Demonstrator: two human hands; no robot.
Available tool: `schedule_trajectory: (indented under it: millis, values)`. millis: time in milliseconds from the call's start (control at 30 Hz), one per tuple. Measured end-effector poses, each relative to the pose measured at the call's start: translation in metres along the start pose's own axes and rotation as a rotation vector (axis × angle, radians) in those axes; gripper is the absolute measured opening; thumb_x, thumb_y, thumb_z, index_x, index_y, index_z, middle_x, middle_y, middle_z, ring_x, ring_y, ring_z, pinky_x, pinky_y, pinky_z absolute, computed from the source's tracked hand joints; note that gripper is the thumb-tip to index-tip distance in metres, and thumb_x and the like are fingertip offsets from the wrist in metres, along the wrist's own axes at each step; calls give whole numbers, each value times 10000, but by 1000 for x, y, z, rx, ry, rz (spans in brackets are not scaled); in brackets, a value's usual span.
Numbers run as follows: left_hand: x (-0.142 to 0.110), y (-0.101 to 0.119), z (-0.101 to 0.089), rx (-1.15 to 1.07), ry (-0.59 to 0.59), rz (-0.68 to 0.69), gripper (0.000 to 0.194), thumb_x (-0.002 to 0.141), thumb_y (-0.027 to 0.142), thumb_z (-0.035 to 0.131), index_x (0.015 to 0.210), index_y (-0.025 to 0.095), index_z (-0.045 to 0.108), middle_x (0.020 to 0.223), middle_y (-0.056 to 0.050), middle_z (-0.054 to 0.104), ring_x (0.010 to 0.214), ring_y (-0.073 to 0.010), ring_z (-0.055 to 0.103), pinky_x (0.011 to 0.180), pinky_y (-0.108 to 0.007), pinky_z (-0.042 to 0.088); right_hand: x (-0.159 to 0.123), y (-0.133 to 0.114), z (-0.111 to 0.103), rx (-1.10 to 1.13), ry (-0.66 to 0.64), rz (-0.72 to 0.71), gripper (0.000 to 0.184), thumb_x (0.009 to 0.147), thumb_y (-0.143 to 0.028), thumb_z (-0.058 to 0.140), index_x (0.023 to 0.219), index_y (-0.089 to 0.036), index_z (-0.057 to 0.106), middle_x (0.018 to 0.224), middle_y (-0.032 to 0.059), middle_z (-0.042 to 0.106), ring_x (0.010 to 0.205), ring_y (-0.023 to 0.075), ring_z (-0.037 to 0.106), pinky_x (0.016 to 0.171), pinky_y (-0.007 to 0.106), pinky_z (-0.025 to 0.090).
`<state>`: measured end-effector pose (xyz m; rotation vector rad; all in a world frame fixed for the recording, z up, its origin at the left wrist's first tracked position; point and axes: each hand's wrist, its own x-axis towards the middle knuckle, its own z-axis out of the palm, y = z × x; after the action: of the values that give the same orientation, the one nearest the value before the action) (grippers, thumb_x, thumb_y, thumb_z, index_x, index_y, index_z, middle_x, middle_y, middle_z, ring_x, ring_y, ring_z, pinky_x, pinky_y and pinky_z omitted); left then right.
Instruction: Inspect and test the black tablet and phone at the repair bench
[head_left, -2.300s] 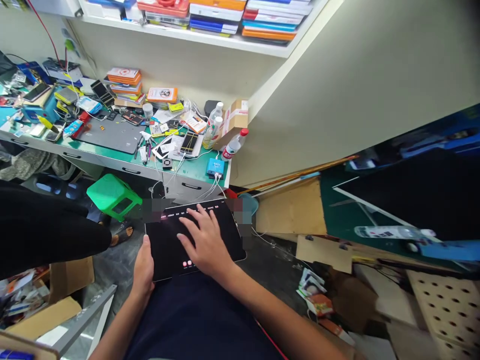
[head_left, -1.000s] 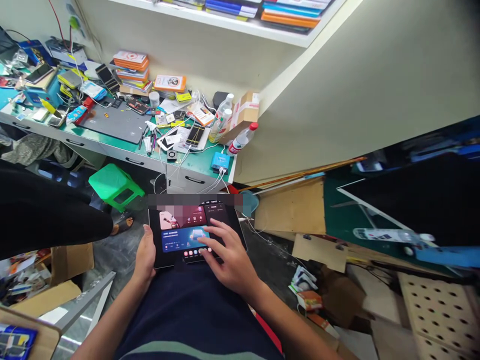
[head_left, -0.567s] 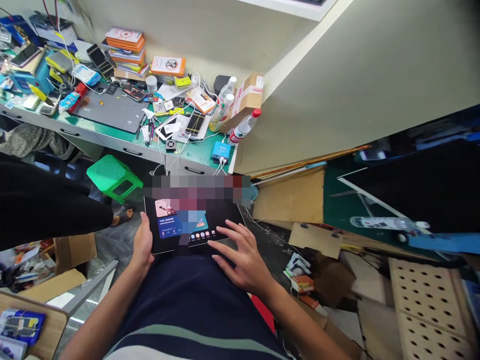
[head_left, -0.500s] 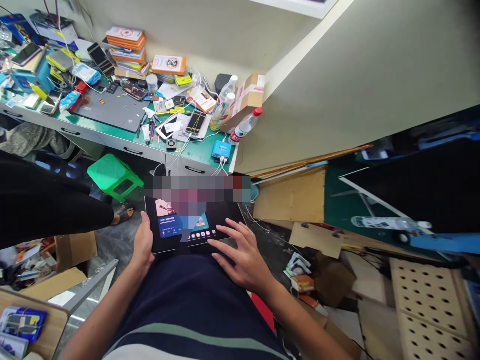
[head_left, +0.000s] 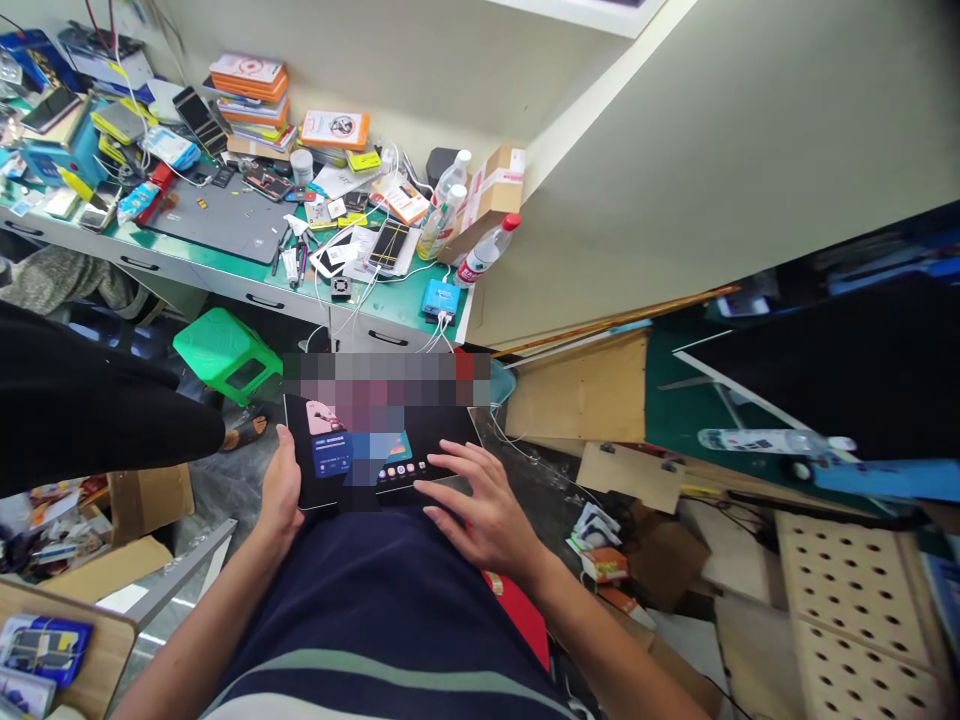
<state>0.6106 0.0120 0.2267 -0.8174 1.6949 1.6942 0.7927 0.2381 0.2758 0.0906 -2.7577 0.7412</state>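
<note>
My left grip (head_left: 281, 485) clasps the tablet (head_left: 442, 425) before the shirt (head_left: 367, 590); my right grip (head_left: 486, 505), released, spreads near its lower right. Leftward, a carton (head_left: 152, 497) holds jumbled odds and ends (head_left: 56, 530); ahead lies the cluttered tabletop (head_left: 405, 305).

The wall (head_left: 637, 180) is pale and plain. Along it stands a long green desk (head_left: 390, 306) with white drawers (head_left: 270, 298). A green stool (head_left: 225, 345) is on the dark floor (head_left: 259, 480).

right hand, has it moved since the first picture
Yes: against the green stool, the right hand has shifted right, from over the middle of the tablet to its lower right corner.
</note>
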Motion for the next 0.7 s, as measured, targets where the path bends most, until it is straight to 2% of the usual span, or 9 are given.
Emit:
schedule_trajectory:
  millis: [67, 133, 233, 267, 333, 400, 467, 567, 700]
  values:
    - [-2, 1, 0, 15, 9, 11, 618, 963, 701, 541, 1270, 206, 749, 1145, -103, 803, 1044, -255, 779, 930, -332, 623, 1, 0, 7, -7, -30, 31, 258, 989, -279, 654, 1231, -288, 744, 1391, 100, 631, 1411, 313, 515, 1190, 579, 395]
    - [-4, 4, 0, 35, 24, 12, 608, 967, 696, 540, 1277, 215, 745, 1161, -94, 801, 1020, -250, 784, 918, -332, 629, 3, 3, 13, -56, -20, 137, 307, 1016, -283, 615, 1307, -271, 711, 1455, 127, 585, 1460, 340, 461, 1196, 619, 369]
    - [-9, 9, 1, 51, 23, -3, 588, 987, 679, 520, 1281, 220, 740, 1180, -91, 796, 973, -245, 793, 889, -347, 643, 5, 8, 16, -112, 84, 310, 413, 1029, -302, 591, 1429, -202, 621, 1515, 196, 510, 1511, 391, 379, 1186, 670, 359]
    - [-11, 11, 2, 52, 17, -11, 583, 994, 672, 514, 1279, 216, 739, 1178, -95, 796, 957, -245, 796, 881, -353, 646, 4, 8, 14, -96, 115, 310, 416, 1021, -301, 606, 1424, -198, 620, 1505, 199, 511, 1510, 390, 379, 1182, 661, 371]
    - [-14, 15, 4, 50, 13, -28, 574, 1002, 654, 515, 1275, 202, 739, 1159, -106, 800, 927, -243, 800, 869, -358, 650, 0, 6, 10, -31, 127, 200, 361, 995, -271, 644, 1353, -230, 663, 1456, 164, 551, 1480, 360, 427, 1180, 614, 396]
    - [-18, 18, 5, 35, 6, -38, 552, 1015, 627, 515, 1281, 196, 735, 1140, -111, 804, 905, -239, 803, 862, -359, 651, -5, 2, 7, 20, 87, 54, 300, 979, -240, 662, 1275, -269, 704, 1408, 120, 596, 1436, 324, 483, 1183, 577, 400]
    - [-20, 20, 7, 14, -15, -43, 536, 1030, 602, 502, 1285, 192, 733, 1126, -115, 807, 901, -239, 804, 861, -360, 651, -9, -1, 8, 38, 48, -11, 281, 978, -241, 663, 1250, -281, 719, 1405, 103, 609, 1418, 312, 504, 1191, 570, 388]
    - [-19, 19, 6, 25, -19, -36, 533, 1026, 601, 512, 1269, 186, 742, 1122, -118, 808, 931, -245, 802, 871, -355, 648, -9, -2, 15, 36, 19, 28, 280, 997, -267, 641, 1266, -295, 715, 1442, 99, 592, 1442, 315, 481, 1198, 581, 377]
    - [-12, 13, -1, 41, -34, 7, 548, 1000, 621, 551, 1255, 179, 750, 1110, -118, 811, 1015, -261, 791, 910, -342, 636, -6, 4, 23, -58, 75, 261, 442, 1039, -306, 578, 1479, -259, 566, 1534, 156, 511, 1500, 367, 401, 1186, 661, 359]
